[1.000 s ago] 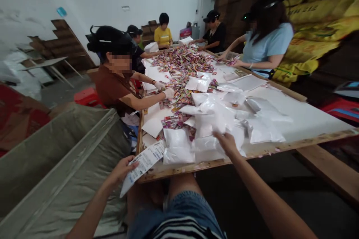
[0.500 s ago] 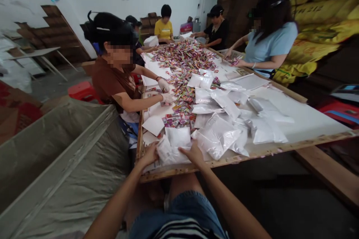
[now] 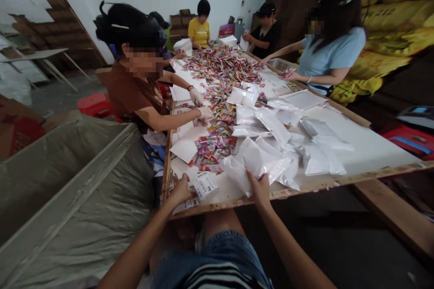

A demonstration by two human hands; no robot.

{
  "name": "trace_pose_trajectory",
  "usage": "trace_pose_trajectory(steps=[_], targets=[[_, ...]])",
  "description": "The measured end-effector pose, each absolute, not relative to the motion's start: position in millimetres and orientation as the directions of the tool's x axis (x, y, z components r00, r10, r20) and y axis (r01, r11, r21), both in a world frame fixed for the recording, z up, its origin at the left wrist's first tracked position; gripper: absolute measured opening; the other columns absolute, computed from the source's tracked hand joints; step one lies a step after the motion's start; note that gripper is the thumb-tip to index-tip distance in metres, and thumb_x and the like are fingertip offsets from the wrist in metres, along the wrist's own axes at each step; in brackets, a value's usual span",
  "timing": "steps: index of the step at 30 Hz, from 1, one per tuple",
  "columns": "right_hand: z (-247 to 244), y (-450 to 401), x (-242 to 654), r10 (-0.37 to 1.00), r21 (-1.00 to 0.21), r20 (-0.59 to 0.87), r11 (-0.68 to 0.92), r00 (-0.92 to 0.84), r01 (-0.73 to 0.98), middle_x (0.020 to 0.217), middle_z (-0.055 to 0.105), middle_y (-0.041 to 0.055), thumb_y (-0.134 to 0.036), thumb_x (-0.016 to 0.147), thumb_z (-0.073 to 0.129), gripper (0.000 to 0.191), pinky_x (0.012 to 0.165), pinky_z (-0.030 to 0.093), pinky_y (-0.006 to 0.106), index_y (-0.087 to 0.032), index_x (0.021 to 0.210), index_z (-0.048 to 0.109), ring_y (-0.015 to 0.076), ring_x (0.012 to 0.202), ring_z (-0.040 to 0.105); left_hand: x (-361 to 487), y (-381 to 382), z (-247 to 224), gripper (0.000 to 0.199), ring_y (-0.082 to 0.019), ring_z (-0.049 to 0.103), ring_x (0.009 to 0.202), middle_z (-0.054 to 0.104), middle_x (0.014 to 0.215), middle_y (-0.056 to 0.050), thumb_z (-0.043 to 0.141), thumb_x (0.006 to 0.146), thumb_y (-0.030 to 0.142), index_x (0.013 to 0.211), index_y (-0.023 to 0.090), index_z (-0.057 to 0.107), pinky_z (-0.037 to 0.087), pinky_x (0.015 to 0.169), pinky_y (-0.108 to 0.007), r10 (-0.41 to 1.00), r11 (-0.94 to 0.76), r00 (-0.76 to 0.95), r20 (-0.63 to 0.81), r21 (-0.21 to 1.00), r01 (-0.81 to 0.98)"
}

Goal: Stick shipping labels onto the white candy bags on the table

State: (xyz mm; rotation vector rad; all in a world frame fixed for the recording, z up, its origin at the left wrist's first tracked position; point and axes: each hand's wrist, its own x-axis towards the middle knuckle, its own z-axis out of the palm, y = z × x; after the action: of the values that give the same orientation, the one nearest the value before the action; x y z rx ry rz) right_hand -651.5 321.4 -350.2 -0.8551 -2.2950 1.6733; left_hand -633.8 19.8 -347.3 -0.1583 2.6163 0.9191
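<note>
White pouch (image 3: 236, 174) and printed label (image 3: 205, 185), one per hand
Right hand (image 3: 259, 189) pinches the pouch's near edge, fingers nearly closed — likely steadying it; left hand (image 3: 181, 191) curls its fingers round the label's edge.

Apparently "212" on yellow sack (image 3: 395, 17), illegible print on white label (image 3: 205, 185)

From my distant seat I see a top (image 3: 220, 277) with narrow white stripes on dark cloth, the stripes being slightly curved. I see also blue denim shorts (image 3: 210, 257), whose leg hem (image 3: 228, 235) looks rough, maybe frayed. The left hand (image 3: 182, 191) and the right hand (image 3: 259, 189) are bare, and both forearms (image 3: 142, 246) are bare also
</note>
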Motion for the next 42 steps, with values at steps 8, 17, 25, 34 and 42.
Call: trace_pose_trajectory(steps=[8,17,25,34,42], targets=[[-364,315,-642,0.481,-0.936,-0.184,0.182,-0.857,0.303,0.084,0.060,0.0072,-0.064,0.064,0.060,0.061,0.068,0.047,0.036,-0.013,0.096,0.054,0.0249,0.079,0.056,-650,15,-306,0.024,-0.016,0.056,0.062,0.065,0.068,-0.001,0.064,0.067,0.036,0.077,0.014,0.065,0.040,0.057,-0.026,0.366,0.667,-0.773,-0.518,0.726,-0.170],[-275,275,-629,-0.181,-0.899,0.234,0.333,-0.955,-0.284,0.144,0.034,0.0159,-0.047,0.079,0.059,0.077,0.107,0.030,0.048,-0.017,0.142,0.028,0.0288,0.132,0.033,-650,-17,-194,0.027,-0.015,0.055,0.060,0.066,0.067,0.001,0.071,0.061,0.038,0.075,0.015,0.066,0.041,0.055,-0.023,0.525,0.619,-0.667,-0.529,0.775,-0.127],[-263,228,-607,-0.598,-0.953,-0.240,-0.006,-0.764,0.304,0.090,0.066,-0.0004,-0.032,0.069,0.068,0.051,0.063,0.052,0.027,-0.028,0.117,0.052,0.0172,0.076,0.063,-640,12,-218,0.013,-0.017,0.057,0.068,0.067,0.071,0.001,0.062,0.065,0.023,0.076,0.018,0.067,0.045,0.064,-0.026,0.525,0.524,-0.766,-0.371,0.850,-0.053],[-279,228,-616,-0.437,-0.652,-0.602,-0.213,-0.668,0.728,0.057,0.059,0.0011,-0.030,0.077,0.055,0.014,0.040,0.043,0.020,-0.016,0.079,0.054,0.0096,0.041,0.052,-606,25,-290,0.071,-0.028,0.057,0.107,0.065,0.114,-0.013,0.051,0.069,0.067,0.117,0.015,0.056,0.046,0.089,-0.037,0.273,0.265,-0.950,-0.150,0.961,-0.076],[-301,183,-663,-0.294,-0.928,-0.371,0.093,-0.881,0.360,0.073,0.064,0.0029,-0.053,0.076,0.061,0.039,0.058,0.047,0.027,-0.019,0.094,0.055,0.0146,0.060,0.059,-632,12,-332,0.039,-0.021,0.064,0.079,0.071,0.090,-0.012,0.050,0.081,0.042,0.102,0.010,0.060,0.051,0.071,-0.036,-0.068,0.336,-0.957,-0.282,0.897,-0.288]])
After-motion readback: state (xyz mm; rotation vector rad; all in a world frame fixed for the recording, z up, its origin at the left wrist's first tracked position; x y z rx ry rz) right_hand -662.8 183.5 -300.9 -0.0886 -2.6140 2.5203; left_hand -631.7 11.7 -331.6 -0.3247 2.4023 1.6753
